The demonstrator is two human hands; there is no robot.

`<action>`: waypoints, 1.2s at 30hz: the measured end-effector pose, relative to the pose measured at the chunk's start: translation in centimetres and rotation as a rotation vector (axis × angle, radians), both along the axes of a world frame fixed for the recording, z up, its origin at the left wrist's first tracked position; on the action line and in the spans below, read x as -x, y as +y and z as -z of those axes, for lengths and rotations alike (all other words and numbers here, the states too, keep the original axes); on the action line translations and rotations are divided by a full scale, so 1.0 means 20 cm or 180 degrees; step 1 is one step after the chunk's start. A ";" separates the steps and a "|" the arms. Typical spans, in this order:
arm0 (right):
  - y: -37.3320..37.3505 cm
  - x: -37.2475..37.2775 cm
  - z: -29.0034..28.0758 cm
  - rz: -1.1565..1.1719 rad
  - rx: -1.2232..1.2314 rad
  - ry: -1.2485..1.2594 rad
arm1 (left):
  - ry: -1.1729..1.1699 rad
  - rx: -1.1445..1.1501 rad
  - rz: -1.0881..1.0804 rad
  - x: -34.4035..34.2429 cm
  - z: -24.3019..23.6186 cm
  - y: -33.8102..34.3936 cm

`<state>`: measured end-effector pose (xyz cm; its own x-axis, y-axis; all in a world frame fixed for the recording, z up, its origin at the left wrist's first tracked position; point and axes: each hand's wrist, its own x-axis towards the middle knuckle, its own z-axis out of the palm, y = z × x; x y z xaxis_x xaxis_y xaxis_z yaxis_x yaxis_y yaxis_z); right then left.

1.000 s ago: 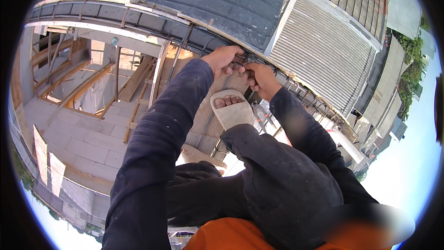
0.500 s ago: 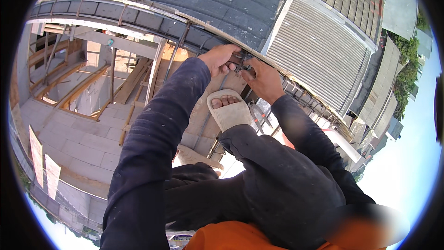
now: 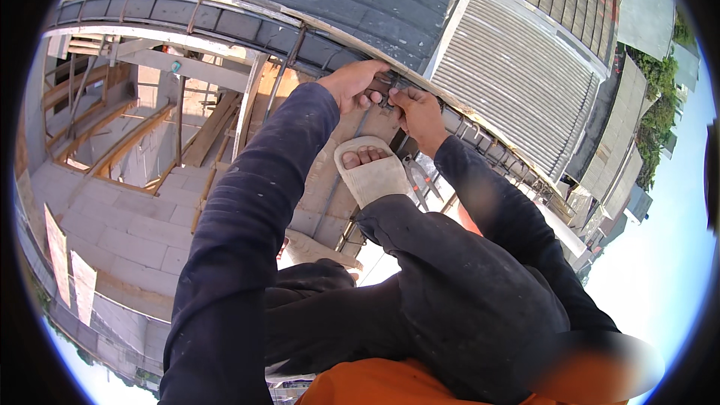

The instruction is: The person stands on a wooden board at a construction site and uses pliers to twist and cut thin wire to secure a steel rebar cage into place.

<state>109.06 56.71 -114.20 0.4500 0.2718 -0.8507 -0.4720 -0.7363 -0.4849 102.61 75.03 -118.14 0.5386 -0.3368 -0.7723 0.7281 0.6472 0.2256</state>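
Both hands are at the steel reinforcement bars [image 3: 296, 46] running inside the long timber-edged beam form. My left hand [image 3: 355, 85] curls its fingers at a bar junction, and whatever lies in them is too small and shaded to name. Close beside it on the right, my right hand [image 3: 420, 115] pinches thumb and forefinger together at the same junction; what they pinch cannot be made out. Below the hands, my foot in a pale slide sandal [image 3: 376, 176] rests on the boards. Pincers [image 3: 424, 181] with red marks on their handles lie just right of the sandal.
A dark sheet roof [image 3: 337, 0] adjoins the far side of the form, with a corrugated roof [image 3: 517, 82] to its right. At left, a deep opening with timber beams [image 3: 131, 139] drops beside a pale block surface [image 3: 127, 217]. Bright gaps show below my right forearm.
My right hand has moved slightly left, toward my left hand, and its thumb and forefinger have come together. My left hand stays at the junction.
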 end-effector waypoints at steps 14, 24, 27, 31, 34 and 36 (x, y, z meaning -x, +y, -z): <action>-0.78 0.44 -0.26 -0.2594 0.1161 -0.1698 | -0.0078 -0.0117 0.0034 0.00 -0.01 0.00; -0.83 0.39 -0.22 -0.2328 0.1106 -0.1861 | 0.0075 -0.0154 0.0017 -0.04 0.00 -0.03; -0.65 0.32 -0.35 -0.2285 0.1026 -0.1850 | 0.0064 -0.0125 0.0029 0.02 0.03 -0.01; -0.47 0.14 -0.41 -0.2896 0.0858 -0.2388 | 0.0000 -0.0191 0.0000 0.01 0.04 -0.02; -0.28 0.00 -0.43 -0.3555 0.1262 -0.2467 | -0.0032 -0.0288 -0.0044 0.01 0.04 -0.02; -0.22 -0.10 -0.47 -0.3596 0.1390 -0.2133 | -0.0043 -0.0301 -0.0030 -0.02 0.01 -0.04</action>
<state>110.97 52.34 -104.87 0.5188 0.5292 -0.6714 0.7055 -0.7086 -0.0134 103.03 74.22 -118.37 0.5521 -0.2575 -0.7930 0.7186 0.6293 0.2959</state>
